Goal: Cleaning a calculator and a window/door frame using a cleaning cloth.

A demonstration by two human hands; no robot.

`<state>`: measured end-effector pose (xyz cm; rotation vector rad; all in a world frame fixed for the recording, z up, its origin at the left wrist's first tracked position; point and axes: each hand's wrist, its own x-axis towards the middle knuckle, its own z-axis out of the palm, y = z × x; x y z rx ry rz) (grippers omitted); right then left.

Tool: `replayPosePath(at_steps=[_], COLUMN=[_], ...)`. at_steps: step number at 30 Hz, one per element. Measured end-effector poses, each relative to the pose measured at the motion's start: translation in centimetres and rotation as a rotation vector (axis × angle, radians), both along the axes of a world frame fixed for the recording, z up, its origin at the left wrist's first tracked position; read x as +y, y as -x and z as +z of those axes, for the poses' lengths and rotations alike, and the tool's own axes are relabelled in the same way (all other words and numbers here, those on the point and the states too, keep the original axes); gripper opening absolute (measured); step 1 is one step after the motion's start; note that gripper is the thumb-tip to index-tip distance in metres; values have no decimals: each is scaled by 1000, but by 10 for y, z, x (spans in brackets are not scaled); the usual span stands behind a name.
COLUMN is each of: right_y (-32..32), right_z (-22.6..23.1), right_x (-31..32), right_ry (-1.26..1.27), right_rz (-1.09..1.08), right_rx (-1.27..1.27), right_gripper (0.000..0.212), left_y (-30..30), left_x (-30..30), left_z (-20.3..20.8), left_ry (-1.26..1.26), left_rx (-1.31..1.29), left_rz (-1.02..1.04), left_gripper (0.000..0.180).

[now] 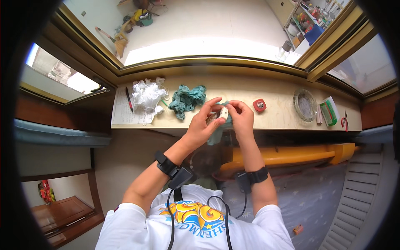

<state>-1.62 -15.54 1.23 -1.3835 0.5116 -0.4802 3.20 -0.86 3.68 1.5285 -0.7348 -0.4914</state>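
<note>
Over the front edge of the wooden ledge [237,85], my left hand [199,126] is closed around a small cream-coloured object with a rounded end [224,113]; its exact kind I cannot make out. A piece of teal cloth [215,136] hangs below the object, between my hands. The fingertips of my right hand [243,118] pinch the upper part of this cloth, close against the object's end. Left of my hands lies a crumpled heap of teal cloth [187,100]. To their right sits a small red tape measure [259,105].
Farther left are a tangled white heap [146,98], a written sheet [121,113] and a pen [129,100]. At right stand a glass ashtray [305,105], a green-and-white box [330,111] and red-handled scissors [345,121]. A window frame [208,62] borders the ledge's back.
</note>
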Motion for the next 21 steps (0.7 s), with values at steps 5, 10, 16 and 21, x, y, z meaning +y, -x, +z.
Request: replayPosePath(at_steps=[5, 10, 16, 21], right_y=[14, -1, 9, 23], right_z=[33, -5, 7, 34], right_x=[6, -5, -5, -5], right_ry=[-248, 25, -142, -12], right_rz=[82, 114, -89, -3], right_rx=[-73, 33, -46, -76], right_gripper=[12, 10, 12, 9], left_y=[-8, 1, -5, -7], left_x=[6, -3, -7, 0], left_z=[-8, -5, 10, 6], left_ry=[40, 55, 155, 80], left_rx=[-6, 84, 310, 39], left_rz=[80, -43, 2, 2], left_gripper=[56, 57, 60, 60])
